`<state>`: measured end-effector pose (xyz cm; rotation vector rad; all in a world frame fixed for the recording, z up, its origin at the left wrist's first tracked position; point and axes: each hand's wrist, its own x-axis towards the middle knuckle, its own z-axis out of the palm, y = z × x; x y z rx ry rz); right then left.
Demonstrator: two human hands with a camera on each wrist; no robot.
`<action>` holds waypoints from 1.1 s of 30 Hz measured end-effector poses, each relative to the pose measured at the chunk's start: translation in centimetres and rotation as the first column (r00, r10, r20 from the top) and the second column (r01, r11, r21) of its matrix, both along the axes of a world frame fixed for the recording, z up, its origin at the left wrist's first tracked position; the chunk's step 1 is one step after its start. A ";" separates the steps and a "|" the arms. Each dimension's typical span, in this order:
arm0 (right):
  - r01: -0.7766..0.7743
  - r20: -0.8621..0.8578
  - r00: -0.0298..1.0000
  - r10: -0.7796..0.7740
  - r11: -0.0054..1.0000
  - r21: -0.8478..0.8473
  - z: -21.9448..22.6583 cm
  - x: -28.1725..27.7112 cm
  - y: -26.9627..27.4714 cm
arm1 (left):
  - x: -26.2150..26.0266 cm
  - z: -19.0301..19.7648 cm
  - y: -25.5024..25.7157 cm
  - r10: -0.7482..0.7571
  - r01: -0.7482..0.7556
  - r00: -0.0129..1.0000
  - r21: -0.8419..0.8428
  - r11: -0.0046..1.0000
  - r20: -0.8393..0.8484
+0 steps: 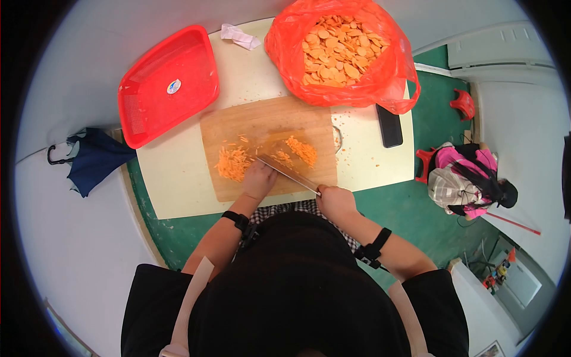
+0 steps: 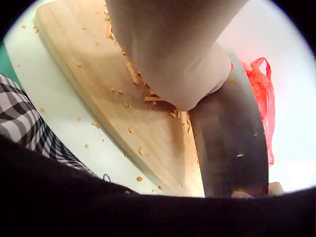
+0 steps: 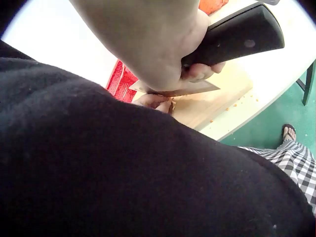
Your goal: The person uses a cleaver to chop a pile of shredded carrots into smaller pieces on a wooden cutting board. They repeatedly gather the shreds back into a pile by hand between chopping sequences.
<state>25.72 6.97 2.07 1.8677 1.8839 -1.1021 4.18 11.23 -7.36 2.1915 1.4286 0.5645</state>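
Head: my right hand (image 1: 336, 202) grips the knife (image 1: 291, 174) over the board (image 1: 238, 125); orange shreds (image 1: 232, 163) on board's left. Left wrist: left hand (image 2: 173, 54) beside knife, grip can't tell. Right wrist: fingers round handle (image 3: 239, 38); best tuck guiding fingertips, slice short.

One knife (image 1: 289, 174), one board (image 1: 238, 125), one basket (image 1: 157, 104), two stools (image 1: 463, 105).

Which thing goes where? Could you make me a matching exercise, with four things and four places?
1. Knife
2. Orange slices
3. Phone
4. Red basket

A. On the table, right of the cutting board
B. Left of the board
C. Gripped by the right hand
D. Inside the red plastic bag

Pairs: 1-C, 2-D, 3-A, 4-B
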 end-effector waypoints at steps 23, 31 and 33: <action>0.035 -0.018 0.999 -0.034 0.999 0.041 0.3 0.6 -0.2 | -0.2 0.3 0.2 0.017 -0.018 1.000 0.049 0.999 0.021; 0.139 0.030 0.989 -0.142 0.987 0.081 0.8 1.3 0.1 | -1.1 1.4 0.4 -0.008 -0.003 0.997 0.132 0.991 0.078; 0.132 0.017 0.991 -0.134 0.989 0.069 0.7 1.4 0.2 | -1.3 1.7 0.4 0.016 -0.022 0.997 0.080 0.997 0.076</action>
